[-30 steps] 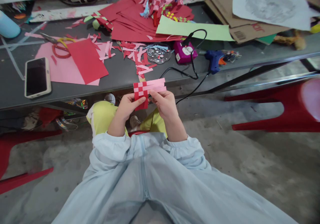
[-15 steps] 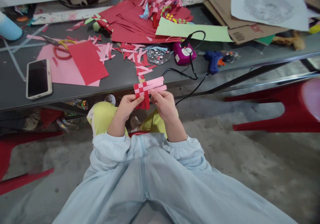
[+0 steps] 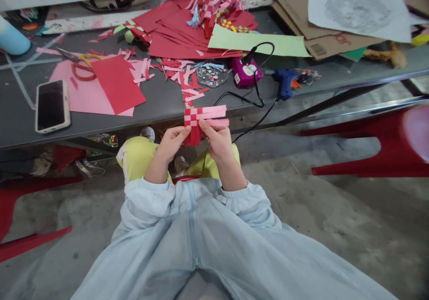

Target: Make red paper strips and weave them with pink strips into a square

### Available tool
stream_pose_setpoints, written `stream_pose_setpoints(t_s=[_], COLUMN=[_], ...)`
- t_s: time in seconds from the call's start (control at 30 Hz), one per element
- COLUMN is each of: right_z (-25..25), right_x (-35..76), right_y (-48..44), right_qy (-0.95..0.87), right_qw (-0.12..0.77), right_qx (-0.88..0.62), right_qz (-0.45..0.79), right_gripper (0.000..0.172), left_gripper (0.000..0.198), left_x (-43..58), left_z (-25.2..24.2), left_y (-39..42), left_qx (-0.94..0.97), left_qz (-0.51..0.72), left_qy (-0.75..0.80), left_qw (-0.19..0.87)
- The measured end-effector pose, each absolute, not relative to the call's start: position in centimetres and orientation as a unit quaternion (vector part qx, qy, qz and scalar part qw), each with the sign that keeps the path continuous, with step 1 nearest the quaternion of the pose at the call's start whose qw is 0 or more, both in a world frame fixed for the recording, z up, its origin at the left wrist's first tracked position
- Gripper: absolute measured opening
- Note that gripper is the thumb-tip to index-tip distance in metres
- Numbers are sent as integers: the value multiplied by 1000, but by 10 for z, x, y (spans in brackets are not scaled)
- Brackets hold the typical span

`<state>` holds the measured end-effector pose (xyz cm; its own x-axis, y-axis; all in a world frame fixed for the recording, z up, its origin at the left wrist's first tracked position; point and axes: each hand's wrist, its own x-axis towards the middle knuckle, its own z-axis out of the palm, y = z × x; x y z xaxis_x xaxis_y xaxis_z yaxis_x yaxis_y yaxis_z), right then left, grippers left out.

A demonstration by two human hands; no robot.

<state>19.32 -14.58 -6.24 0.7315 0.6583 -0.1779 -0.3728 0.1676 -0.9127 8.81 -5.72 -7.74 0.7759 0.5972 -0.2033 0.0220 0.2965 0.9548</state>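
Observation:
A small woven piece of red and pink paper strips (image 3: 191,118) is held over my lap, just off the table's front edge. Its pink strips stick out to the right and its red strips hang down. My left hand (image 3: 174,141) pinches its lower left side between thumb and fingers. On the right, my right hand (image 3: 217,141) grips the weave with the thumb on top, near the roots of the pink strips. The fingers beneath the paper are partly hidden.
The grey table (image 3: 150,106) bears a phone (image 3: 52,106), scissors (image 3: 82,65), red sheets (image 3: 181,32), paper scraps, a purple box (image 3: 246,71) with a black cable and a blue glue gun (image 3: 284,82). Cardboard (image 3: 328,45) lies at the back right. A red stool (image 3: 385,141) stands at right.
The woven paper has shifted slightly right and turned more level. My right hand has moved a little with it, its thumb now on the weave. My left hand still pinches the left side.

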Motion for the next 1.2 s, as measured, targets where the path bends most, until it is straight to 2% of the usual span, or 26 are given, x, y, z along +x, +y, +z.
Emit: stream_pose_setpoints(t_s=[0.23, 0.4, 0.57, 0.83, 0.97, 1.2], right_z=[-70, -76, -75, -69, -67, -66], right_x=[199, 209, 209, 197, 192, 188], right_y=[-148, -156, -161, -155, -154, -155], right_qy=[-167, -264, -308, -190, -194, -284], right_qw=[740, 685, 630, 716, 723, 670], right_qx=[-567, -622, -664, -569, -573, -647], right_qz=[321, 272, 259, 356, 334, 229], right_gripper=[30, 22, 25, 30, 25, 11], left_gripper=[53, 52, 40, 34, 25, 15], left_x=[86, 88, 86, 86, 86, 86], left_z=[-72, -72, -72, -72, -71, -71], left_y=[-59, -54, -51, -52, -56, -59], left_qx=[587, 551, 551, 569, 599, 651], left_qz=[161, 270, 329, 304, 320, 333], left_qy=[256, 283, 305, 293, 276, 286], left_qw=[751, 737, 704, 705, 680, 619])
